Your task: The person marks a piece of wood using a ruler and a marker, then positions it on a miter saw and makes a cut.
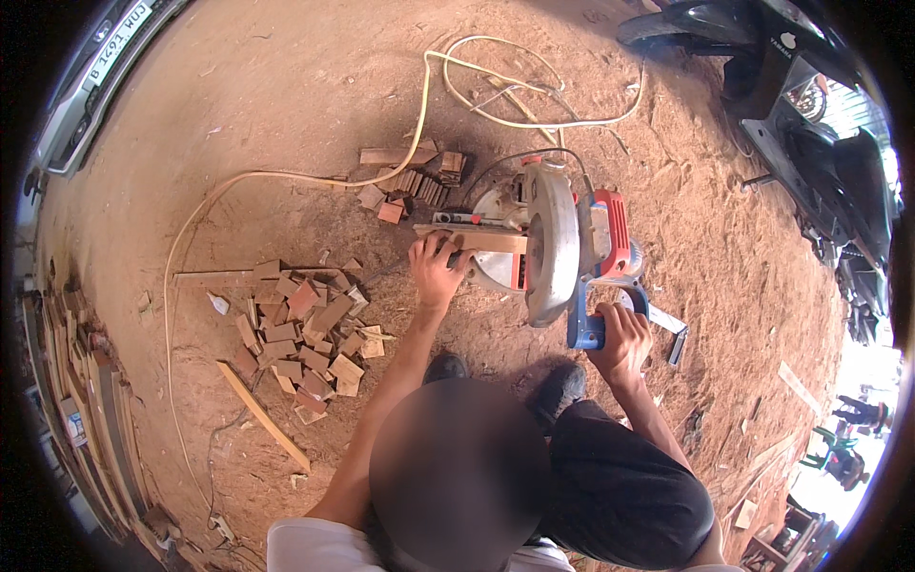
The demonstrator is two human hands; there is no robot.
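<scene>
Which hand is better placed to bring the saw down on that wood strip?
Probably the right hand: it grips the blue handle of the red-and-grey mitre saw. The left hand presses on the pale wooden strip beside the blade.

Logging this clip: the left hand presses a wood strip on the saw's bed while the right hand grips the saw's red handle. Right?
Not quite: the handle in the right hand is blue, not red; the red part is the motor housing. The head view shows it. The left hand does press the wood strip on the saw.
</scene>
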